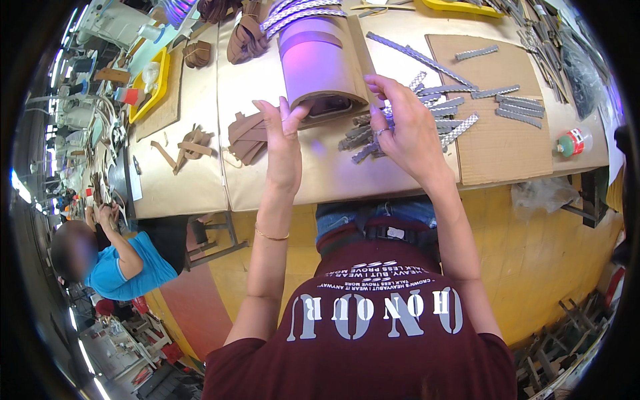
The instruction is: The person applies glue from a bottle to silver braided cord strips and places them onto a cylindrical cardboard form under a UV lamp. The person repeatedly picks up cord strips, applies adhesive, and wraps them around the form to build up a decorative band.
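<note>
Brown curved leather piece with purple sheen (320, 63) sits mid-tabletop (200, 180), near edge pinched by left hand (283, 143). Right hand (407, 130) grip closed on silver studded straps (460, 127). Best keep the leather steadied and straps aligned flat.

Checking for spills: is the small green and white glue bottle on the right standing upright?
No, the glue bottle lies on its side on the table, beside the cardboard sheet.
</note>
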Demonstrator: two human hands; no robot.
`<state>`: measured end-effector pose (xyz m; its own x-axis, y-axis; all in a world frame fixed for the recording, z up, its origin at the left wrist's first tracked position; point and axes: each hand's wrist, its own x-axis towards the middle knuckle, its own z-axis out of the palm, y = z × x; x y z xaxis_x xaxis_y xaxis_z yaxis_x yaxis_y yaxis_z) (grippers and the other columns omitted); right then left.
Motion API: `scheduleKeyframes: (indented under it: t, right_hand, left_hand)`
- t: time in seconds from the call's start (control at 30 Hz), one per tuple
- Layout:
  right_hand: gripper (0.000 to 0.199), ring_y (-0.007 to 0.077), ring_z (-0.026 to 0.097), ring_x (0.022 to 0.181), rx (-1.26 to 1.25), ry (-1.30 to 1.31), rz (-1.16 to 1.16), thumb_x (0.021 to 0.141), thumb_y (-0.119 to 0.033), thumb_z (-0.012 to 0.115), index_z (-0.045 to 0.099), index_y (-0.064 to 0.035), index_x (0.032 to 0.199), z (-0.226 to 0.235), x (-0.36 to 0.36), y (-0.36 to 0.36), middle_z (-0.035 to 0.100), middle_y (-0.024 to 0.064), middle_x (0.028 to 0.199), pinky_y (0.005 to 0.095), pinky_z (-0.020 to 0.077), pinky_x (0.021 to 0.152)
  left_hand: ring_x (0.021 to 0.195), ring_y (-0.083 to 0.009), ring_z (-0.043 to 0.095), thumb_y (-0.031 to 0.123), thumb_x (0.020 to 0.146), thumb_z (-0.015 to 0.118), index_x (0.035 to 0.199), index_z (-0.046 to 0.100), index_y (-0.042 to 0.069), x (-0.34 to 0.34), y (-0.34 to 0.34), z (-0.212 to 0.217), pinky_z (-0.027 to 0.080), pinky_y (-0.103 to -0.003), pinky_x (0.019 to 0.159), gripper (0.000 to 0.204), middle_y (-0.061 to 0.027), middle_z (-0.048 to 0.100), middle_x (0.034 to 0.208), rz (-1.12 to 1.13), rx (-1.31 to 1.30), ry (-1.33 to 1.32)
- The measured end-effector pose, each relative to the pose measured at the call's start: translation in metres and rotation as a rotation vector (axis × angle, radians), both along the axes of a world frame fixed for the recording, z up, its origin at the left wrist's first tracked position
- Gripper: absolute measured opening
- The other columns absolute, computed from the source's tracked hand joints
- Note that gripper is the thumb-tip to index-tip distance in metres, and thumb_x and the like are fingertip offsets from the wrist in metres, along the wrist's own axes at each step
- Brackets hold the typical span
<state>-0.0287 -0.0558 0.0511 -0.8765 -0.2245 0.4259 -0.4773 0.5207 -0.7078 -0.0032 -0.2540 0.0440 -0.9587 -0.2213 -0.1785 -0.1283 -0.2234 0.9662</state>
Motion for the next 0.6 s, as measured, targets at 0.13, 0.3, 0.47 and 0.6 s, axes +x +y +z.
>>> scheduleKeyframes:
  t: [0.13,0.3,0.47,0.6]
  right_hand:
    - [0.045,0.0302,0.064,0.098,0.027,-0.023,-0.004,0.083,-0.001,0.061,0.053,-0.0070,0.127,-0.001,0.000,-0.001,0.066,0.0147,0.107,0.0397,0.0516,0.086]
    - [0.046,0.0299,0.064,0.098,0.033,-0.030,-0.002,0.083,-0.001,0.060,0.053,-0.0077,0.128,-0.002,0.000,-0.002,0.066,0.0144,0.108,0.0396,0.0517,0.086]
    - [0.041,0.0328,0.062,0.090,0.000,0.039,-0.002,0.081,0.000,0.056,0.053,-0.0048,0.121,-0.003,0.000,-0.003,0.064,0.0159,0.096,0.0433,0.0504,0.080]
    - [0.041,0.0320,0.061,0.093,0.014,0.025,-0.002,0.082,-0.001,0.057,0.053,-0.0055,0.122,-0.003,0.000,-0.005,0.064,0.0152,0.098,0.0430,0.0498,0.082]
  left_hand:
    - [0.141,-0.0188,0.020,0.071,0.095,0.010,0.124,0.057,-0.009,-0.002,-0.006,0.004,0.001,-0.034,0.118,0.097,-0.0121,0.047,0.143,-0.045,0.077,-0.026]
    - [0.141,-0.0203,0.023,0.071,0.095,0.011,0.131,0.051,-0.011,0.003,-0.017,0.009,0.006,-0.034,0.118,0.098,-0.0139,0.044,0.145,-0.124,0.069,-0.034]
    - [0.143,-0.0226,0.018,0.073,0.093,0.012,0.136,0.044,-0.012,0.017,-0.017,0.015,0.004,-0.034,0.118,0.100,-0.0185,0.034,0.151,-0.139,0.038,-0.034]
    - [0.146,-0.0218,0.010,0.075,0.092,0.011,0.138,0.042,-0.012,0.022,-0.017,0.019,0.000,-0.034,0.117,0.103,-0.0206,0.025,0.155,-0.146,0.032,-0.055]
